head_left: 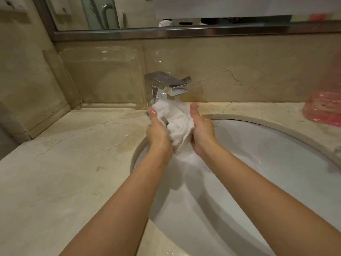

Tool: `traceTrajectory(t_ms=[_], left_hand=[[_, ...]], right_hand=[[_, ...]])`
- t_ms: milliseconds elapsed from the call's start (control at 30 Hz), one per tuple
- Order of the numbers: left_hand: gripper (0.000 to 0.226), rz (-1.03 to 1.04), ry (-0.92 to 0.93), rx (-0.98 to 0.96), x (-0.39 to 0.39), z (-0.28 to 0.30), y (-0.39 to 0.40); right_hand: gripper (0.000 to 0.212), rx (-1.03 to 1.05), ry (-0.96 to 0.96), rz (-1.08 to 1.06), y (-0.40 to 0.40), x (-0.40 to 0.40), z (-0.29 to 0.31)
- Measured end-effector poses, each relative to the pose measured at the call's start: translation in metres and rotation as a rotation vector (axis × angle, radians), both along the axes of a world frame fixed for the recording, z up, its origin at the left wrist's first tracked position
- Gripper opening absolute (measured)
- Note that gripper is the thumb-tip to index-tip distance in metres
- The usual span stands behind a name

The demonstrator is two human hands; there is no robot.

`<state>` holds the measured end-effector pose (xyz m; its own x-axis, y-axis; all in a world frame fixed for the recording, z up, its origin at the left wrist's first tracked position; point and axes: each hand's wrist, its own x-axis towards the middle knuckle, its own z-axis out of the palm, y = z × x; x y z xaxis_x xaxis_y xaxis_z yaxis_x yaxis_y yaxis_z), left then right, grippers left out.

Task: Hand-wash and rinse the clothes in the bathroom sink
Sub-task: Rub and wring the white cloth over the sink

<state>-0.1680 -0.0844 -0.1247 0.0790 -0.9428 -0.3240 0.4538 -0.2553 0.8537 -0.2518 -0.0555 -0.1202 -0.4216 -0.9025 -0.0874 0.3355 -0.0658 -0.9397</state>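
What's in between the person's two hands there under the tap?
A bunched white cloth, gripped by the left hand and right hand over the sink, in the head view.

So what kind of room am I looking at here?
A bathroom, most likely: a white sink set in a marble counter, a chrome tap and a wall mirror above. Both hands hold a white cloth.

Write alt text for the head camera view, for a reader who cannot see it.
Two bare hands, the left hand and right hand, hold a bunched white cloth between them under a chrome faucet, above a white oval sink set in a beige marble counter. A pink plastic bag sits at the right edge.
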Motion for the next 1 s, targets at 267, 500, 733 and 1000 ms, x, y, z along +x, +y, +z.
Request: traceTrajectory(t_ms=[267,500,733,1000], left_hand=[[0.080,-0.203,0.151,-0.063,0.000,0.000,0.007],[0.110,-0.166,-0.058,-0.049,0.000,0.003,0.009],[0.107,-0.196,-0.243,0.018,-0.013,0.007,0.023],[0.043,-0.115,-0.271,-0.084,-0.002,0.008,0.018]], right_hand=[[0.026,0.088,-0.029,-0.105,-0.001,-0.013,-0.006],[0.054,-0.008,-0.140,0.272,0.000,-0.011,-0.008],[0.029,-0.044,-0.032,-0.236,-0.001,-0.005,-0.002],[0.049,-0.015,-0.297,-0.013,0.001,-0.005,0.003]])
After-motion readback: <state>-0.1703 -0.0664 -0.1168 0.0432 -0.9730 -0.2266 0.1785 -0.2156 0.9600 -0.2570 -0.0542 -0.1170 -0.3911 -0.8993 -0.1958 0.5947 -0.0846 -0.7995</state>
